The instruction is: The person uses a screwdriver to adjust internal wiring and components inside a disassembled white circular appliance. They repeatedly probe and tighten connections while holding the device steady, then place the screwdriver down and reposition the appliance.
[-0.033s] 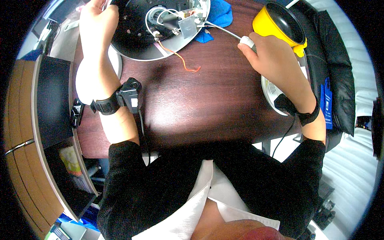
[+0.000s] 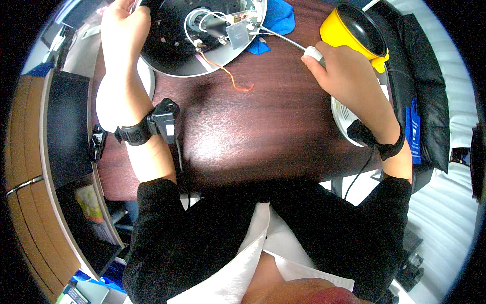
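Observation:
A round appliance base (image 2: 167,43) with a dark interior, white wires, a small board and a metal plate (image 2: 237,34) lies at the top of the view. An orange wire (image 2: 233,81) trails from it onto the desk. My left hand (image 2: 125,28) is closed on its left rim; the fingertips are partly hidden. My right hand (image 2: 344,76) grips the white handle (image 2: 311,52) of a screwdriver, whose thin shaft (image 2: 286,38) reaches the fittings at the base's right side; the exact tip contact is unclear. A blue cloth (image 2: 277,17) lies under and beside the base.
A yellow pot (image 2: 334,30) stands at the back right. White round pieces lie left (image 2: 109,104) and right (image 2: 340,114) on the wooden desk (image 2: 238,131). A black padded item (image 2: 425,91), a blue bag (image 2: 412,134) and a cabinet (image 2: 30,152) flank the desk.

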Tool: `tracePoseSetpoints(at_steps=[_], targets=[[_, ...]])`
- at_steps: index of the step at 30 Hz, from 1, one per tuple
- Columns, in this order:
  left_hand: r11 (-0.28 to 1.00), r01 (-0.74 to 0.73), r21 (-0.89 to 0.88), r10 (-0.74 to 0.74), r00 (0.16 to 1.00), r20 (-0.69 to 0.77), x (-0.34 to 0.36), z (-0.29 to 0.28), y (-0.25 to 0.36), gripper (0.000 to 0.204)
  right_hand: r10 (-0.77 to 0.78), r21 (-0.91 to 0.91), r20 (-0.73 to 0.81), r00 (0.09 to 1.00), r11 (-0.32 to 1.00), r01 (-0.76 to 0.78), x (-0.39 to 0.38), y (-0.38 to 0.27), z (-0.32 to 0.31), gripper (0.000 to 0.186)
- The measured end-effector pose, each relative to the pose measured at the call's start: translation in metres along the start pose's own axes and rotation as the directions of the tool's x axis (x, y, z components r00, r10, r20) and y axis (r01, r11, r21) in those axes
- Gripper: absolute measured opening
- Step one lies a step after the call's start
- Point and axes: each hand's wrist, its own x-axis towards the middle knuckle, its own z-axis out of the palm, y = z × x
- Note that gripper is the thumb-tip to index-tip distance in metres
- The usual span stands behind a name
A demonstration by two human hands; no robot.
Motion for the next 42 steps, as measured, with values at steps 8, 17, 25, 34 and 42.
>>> tracePoseSetpoints(at_steps=[8,17,25,34,42], targets=[[0.963,-0.206,0.174,0.161,0.957,0.240,-0.030,0.015,0.047,0.054,0.013,-0.015,0.028,1.000,1.000,-0.013,0.002,-0.003,-0.004,0.038],[0.987,0.071,-0.145,-0.074,0.997,-0.012,0.004,-0.009,-0.005,0.054,0.099,0.173,0.138,0.985,0.977,-0.122,0.016,-0.004,0.005,0.047],[0.942,-0.194,0.275,0.129,0.963,0.236,-0.038,0.019,0.067,0.061,0.202,0.412,0.713,0.671,0.654,-0.635,0.030,0.004,-0.008,0.052],[0.979,0.030,-0.200,-0.022,0.999,0.045,0.009,-0.032,-0.012,0.067,-0.118,0.561,0.777,0.618,-0.315,-0.766,0.027,-0.005,0.016,0.044],[0.989,-0.117,0.095,0.090,0.962,0.259,-0.008,-0.018,0.019,0.059,-0.297,0.348,0.697,0.653,-0.656,-0.670,0.030,-0.006,0.025,0.043]])
